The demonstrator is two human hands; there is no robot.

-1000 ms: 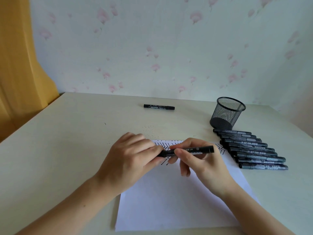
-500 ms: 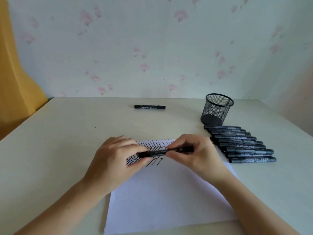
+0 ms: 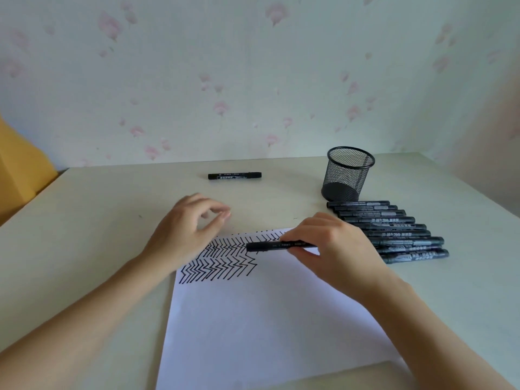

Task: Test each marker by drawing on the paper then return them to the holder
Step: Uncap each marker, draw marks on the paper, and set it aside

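- Head view: the right hand is pinching a marker level over the paper, fingers curled round its barrel; the left hand is hovering beside it, fingers loosely apart and holding nothing.
- Risk: an unseated cap could be smearing ink; whether the cap is on is unclear.
- The mesh holder is standing well apart, looking empty.

Marker in my right hand: black plastic, slight sheen. Paper matt white, ink lines flat black. Holder black wire mesh, matt. Table smooth cream, low gloss. Wallpaper matt
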